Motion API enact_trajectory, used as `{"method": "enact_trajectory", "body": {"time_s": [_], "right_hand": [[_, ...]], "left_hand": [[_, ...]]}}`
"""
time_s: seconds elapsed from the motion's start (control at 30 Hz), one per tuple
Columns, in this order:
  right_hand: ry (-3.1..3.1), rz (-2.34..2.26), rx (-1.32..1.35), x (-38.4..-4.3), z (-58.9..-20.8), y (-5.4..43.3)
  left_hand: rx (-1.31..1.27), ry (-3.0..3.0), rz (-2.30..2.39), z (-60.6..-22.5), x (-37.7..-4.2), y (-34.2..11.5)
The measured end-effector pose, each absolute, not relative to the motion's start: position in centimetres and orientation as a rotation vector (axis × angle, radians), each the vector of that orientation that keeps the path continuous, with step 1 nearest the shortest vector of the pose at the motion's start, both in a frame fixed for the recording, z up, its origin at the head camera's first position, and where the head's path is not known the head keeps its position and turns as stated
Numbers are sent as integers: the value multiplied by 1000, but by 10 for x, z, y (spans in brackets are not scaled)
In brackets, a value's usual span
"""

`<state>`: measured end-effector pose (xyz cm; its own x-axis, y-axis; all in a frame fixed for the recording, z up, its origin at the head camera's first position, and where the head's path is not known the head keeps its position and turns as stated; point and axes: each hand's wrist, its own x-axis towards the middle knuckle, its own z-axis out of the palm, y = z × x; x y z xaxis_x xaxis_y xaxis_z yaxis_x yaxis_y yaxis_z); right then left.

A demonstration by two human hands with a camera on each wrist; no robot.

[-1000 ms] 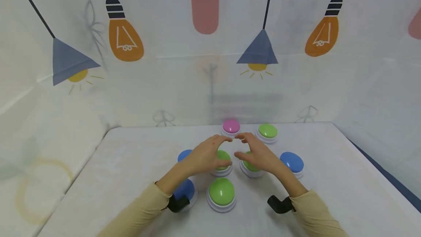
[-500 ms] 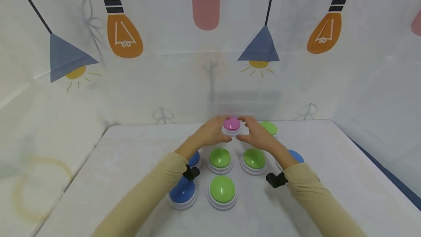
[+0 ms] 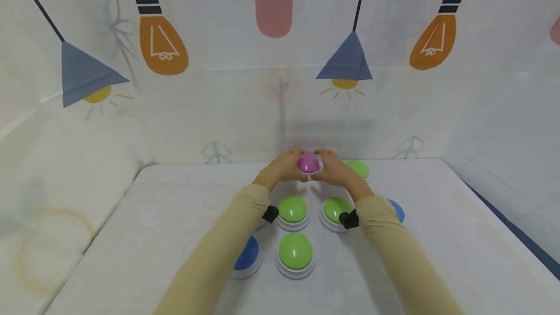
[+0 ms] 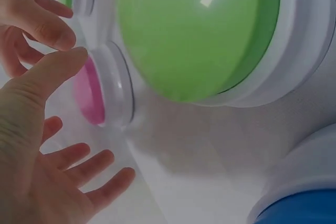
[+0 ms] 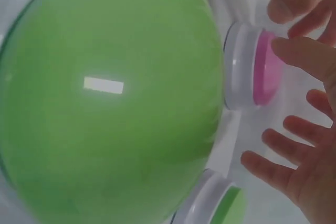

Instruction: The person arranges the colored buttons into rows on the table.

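Pink button (image 3: pixel 308 163) sits near the far edge of the white counter (image 3: pixel 183 198), between left hand (image 3: pixel 285 165) and right hand (image 3: pixel 336 169). Each grip: fingers apart, either side of the button; contact cannot be told. Nearest green button (image 3: pixel 295 251) lies between the sleeves (image 3: pixel 218 249); a blue button (image 3: pixel 248 254) is partly hidden.

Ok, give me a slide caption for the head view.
Left hand and right hand flank a pink dome button at the white tabletop's back.
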<state>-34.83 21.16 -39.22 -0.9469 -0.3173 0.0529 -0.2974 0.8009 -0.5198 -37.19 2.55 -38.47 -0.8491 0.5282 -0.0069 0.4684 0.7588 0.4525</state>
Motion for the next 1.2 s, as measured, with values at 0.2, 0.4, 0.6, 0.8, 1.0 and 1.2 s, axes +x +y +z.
{"method": "enact_trajectory", "body": {"time_s": [0.2,0.4,0.6,0.8,1.0,1.2], "right_hand": [[2905,-851,-393,-357,-398,207],[2884,-887,-356,-361,-405,205],[2854,-910,-446,-363,-407,199],[2887,-819,-389,-363,-405,195],[2922,-769,-309,-363,-406,194],[2943,-740,-323,-366,-408,195]], "left_hand": [[679,2817,674,-395,-376,26],[632,2841,654,-405,-381,34],[705,2900,558,-413,-386,40],[729,2986,467,-416,-388,42],[743,3030,402,-414,-386,45],[733,3041,364,-410,-383,48]]}}
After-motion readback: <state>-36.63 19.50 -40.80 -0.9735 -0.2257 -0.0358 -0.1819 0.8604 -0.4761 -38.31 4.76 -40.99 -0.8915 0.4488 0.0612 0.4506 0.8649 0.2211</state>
